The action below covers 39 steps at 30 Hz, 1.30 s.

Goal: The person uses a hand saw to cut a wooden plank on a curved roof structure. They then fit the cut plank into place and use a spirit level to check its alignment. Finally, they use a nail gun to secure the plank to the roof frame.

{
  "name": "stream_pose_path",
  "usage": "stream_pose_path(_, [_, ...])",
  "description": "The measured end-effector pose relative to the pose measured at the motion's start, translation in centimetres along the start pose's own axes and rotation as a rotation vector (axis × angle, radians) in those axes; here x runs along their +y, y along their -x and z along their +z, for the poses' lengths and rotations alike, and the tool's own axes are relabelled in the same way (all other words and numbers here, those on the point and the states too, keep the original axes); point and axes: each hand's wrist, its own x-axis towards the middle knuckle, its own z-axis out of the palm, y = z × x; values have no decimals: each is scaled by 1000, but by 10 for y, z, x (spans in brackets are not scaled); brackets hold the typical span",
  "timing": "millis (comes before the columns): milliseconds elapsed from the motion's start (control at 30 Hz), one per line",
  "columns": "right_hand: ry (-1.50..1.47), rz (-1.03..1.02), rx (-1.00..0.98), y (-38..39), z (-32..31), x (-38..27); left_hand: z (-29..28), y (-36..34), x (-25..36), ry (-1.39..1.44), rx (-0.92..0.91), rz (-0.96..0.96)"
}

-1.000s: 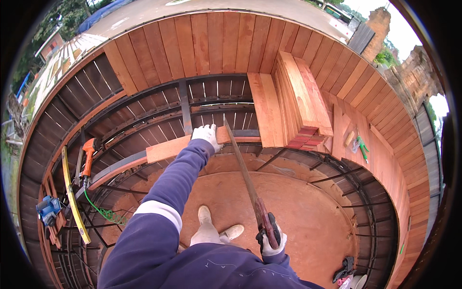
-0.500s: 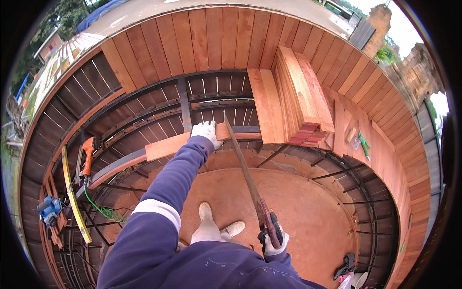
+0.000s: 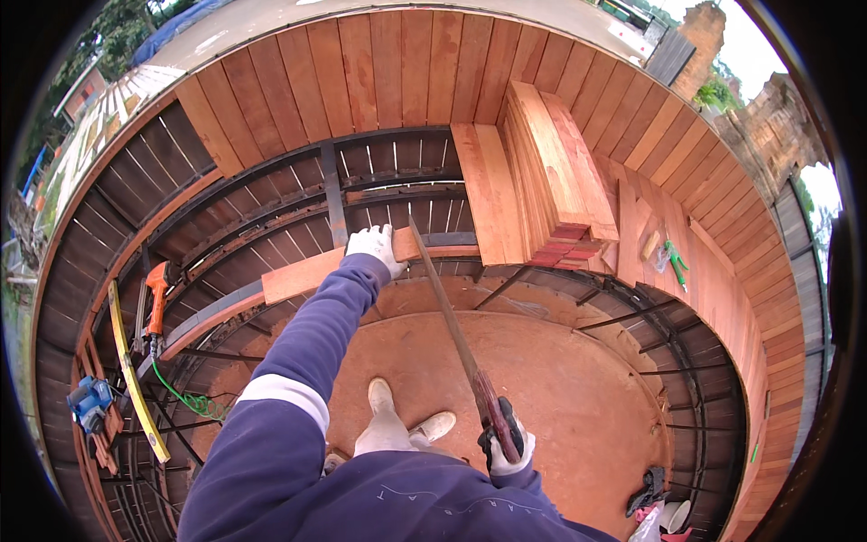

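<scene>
My left hand (image 3: 374, 249), in a white glove, presses on a short reddish wooden plank (image 3: 307, 274), its fingers closed over the far edge. The plank lies across the curved dark metal frame. My right hand (image 3: 510, 444), gloved in white and black, is wrapped round the wooden handle of a handsaw (image 3: 449, 316). The saw's long blade slants away to the left. It crosses the plank's right end, just right of my left hand, with its tip beyond the far edge. How deep the blade sits in the wood cannot be told.
Right of the plank rises a stack of boards (image 3: 555, 181). Green-handled pliers (image 3: 675, 264) lie on the slatted bench. At left are an orange nail gun (image 3: 159, 294) with a green coiled hose, a yellow spirit level (image 3: 131, 361) and a blue power tool (image 3: 90, 402). Open frame bars surround the earth floor.
The whole view has shifted slightly, so everything sits a little farther left. Both hands, the plank and the saw keep nearly the same places relative to each other.
</scene>
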Motion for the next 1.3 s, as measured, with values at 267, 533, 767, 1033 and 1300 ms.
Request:
stream_pose_path(267, [-116, -162, -16, -113, 59, -17, 0, 0, -1, -2, 13, 1])
stream_pose_path(533, [-19, -57, 21, -29, 15, -2, -6, 1, 6, -3, -18, -13])
stream_pose_path(767, [-4, -231, 1, -120, 63, -17, 2, -2, -4, -14, -14, -29])
stream_pose_path(1033, [26, -142, 20, -49, 24, 0, -3, 0, 1, -1, -6, 16])
stream_pose_path(1300, [-15, -122, 17, -85, 47, -19, -4, -1, -2, 9, -35, 12])
